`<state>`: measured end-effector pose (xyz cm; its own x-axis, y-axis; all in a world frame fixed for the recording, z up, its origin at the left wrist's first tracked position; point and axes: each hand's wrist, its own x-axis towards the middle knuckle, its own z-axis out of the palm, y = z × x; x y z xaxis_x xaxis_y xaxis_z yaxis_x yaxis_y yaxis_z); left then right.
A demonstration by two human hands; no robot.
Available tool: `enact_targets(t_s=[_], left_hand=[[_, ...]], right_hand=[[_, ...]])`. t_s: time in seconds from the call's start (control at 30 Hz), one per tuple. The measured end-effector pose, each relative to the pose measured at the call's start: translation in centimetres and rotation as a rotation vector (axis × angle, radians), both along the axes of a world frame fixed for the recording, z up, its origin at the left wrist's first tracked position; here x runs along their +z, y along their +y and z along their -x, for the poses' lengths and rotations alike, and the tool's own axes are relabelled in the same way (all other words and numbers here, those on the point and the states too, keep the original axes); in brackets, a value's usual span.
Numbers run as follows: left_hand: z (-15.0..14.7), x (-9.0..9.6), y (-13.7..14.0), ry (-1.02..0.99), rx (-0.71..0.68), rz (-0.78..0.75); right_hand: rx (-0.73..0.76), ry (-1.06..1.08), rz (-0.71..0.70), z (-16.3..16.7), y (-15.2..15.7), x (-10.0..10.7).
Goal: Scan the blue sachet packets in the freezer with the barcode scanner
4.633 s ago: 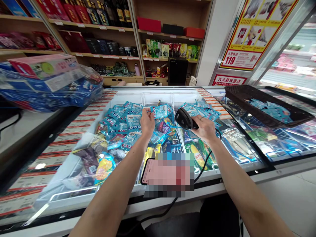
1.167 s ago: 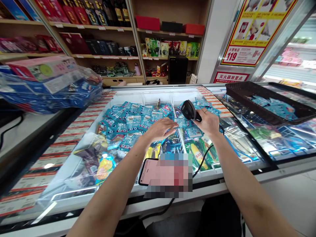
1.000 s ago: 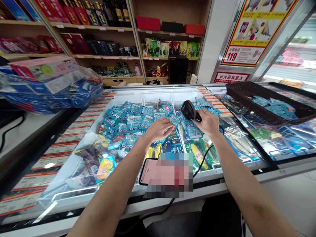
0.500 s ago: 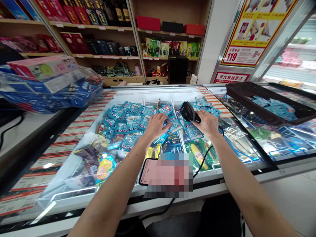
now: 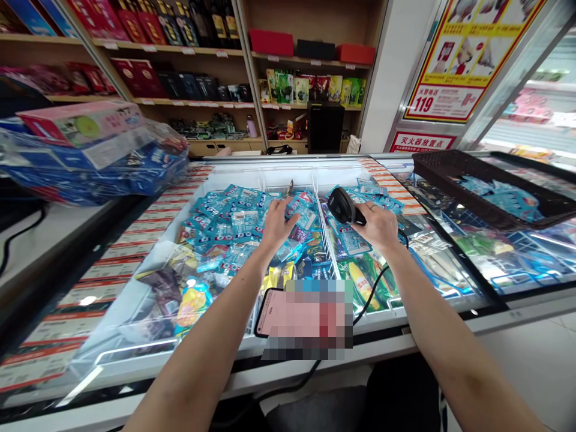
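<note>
My right hand is wrapped round the grip of a black barcode scanner, whose head points left over the chest freezer. A dark cable runs from it down past my wrist. Across the wire divider, my left hand is low over a heap of blue packets, thumb apart from the fingers. Beside its thumb lies a blue packet; its fingertips are partly hidden among the packets. A phone with a pink screen rests at the freezer's front edge, partly blurred out.
A brown basket with several blue packets stands at the right. On the left are plastic-wrapped blue bags and a pink box. Price labels line the freezer's sides. A white wire divider splits the packets. Stocked shelves stand behind.
My left hand has moved left and slightly away from me. The blue packet formerly lying right of its thumb no longer shows there, exposing darker packets. The scanner stays almost still.
</note>
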<state>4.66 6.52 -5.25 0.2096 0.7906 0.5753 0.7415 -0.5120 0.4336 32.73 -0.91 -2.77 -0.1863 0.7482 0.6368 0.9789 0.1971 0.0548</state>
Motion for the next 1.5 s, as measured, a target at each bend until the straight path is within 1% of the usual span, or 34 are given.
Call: enact_targets(t_s=[0.1,0.17,0.23,0.3,0.37,0.5,0.6,0.93,1.17,1.4,1.5], left_hand=[[0.3,-0.3,0.4,-0.245,0.057,-0.017],[0.4,-0.7,0.8,-0.382,0.070,0.007],[0.5,-1.1,1.1,-0.472,0.059,0.042],[0.5,-1.4,1.3,-0.508,0.026,0.062],[0.5,-1.4,1.3,-0.491,0.004,0.069],[0.5,-1.0,0.8,-0.389,0.031,0.059],[0.5,-0.7,0.6,-0.354,0.027,0.049],[0.6,-1.0,0.7,-0.334,0.027,0.038],[0.6,-1.2,0.9,-0.324,0.021,0.026],[0.5,-0.9,0.8,-0.283,0.070,0.052],[0.4,-0.7,0.6,-0.279,0.082,0.029]], right_hand=[[0.050,-0.007,-0.005,0.1,-0.2,0.2],[0.078,-0.012,-0.003,0.3,-0.3,0.3],[0.107,-0.023,-0.002,0.4,-0.4,0.5],[0.144,-0.037,-0.001,0.6,-0.5,0.5],[0.179,-0.049,0.002,0.7,-0.5,0.5],[0.227,-0.081,0.002,1.0,-0.5,0.2],[0.244,-0.107,0.005,1.1,-0.4,0.1],[0.249,-0.110,0.006,1.1,-0.4,0.3],[0.247,-0.100,0.034,1.3,-0.2,0.4],[0.249,-0.118,0.030,1.4,0.0,0.5],[0.249,-0.110,0.019,1.4,0.0,0.5]])
